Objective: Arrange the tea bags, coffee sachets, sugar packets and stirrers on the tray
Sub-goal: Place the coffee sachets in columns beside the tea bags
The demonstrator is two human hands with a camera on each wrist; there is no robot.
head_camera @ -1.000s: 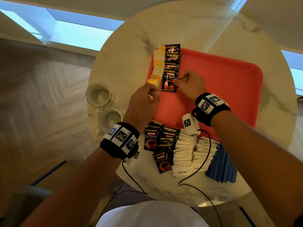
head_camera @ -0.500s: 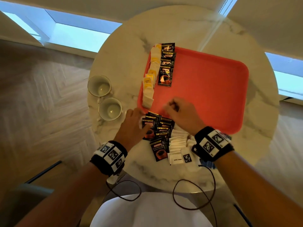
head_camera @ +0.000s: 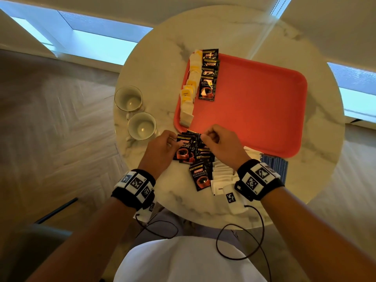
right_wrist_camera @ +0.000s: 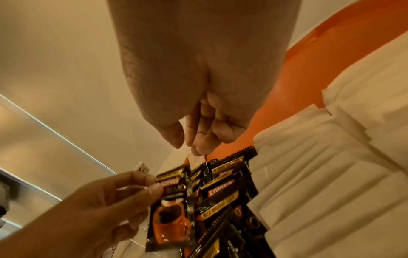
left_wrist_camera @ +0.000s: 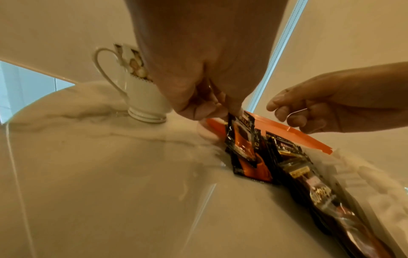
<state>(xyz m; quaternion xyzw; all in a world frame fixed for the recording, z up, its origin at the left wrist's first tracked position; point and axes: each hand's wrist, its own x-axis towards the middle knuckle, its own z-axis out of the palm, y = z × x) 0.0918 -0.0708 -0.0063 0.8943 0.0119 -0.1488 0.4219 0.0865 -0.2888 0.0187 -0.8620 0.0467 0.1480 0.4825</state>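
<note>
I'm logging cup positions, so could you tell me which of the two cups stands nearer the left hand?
The cup nearer the person, just beside the left hand. The other cup stands farther back on the table.

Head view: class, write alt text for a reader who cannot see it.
The left hand pinches a coffee sachet from a loose pile beside a red tray, while the right hand hovers curled. Tea bags and sachets line the tray's left edge.
</note>
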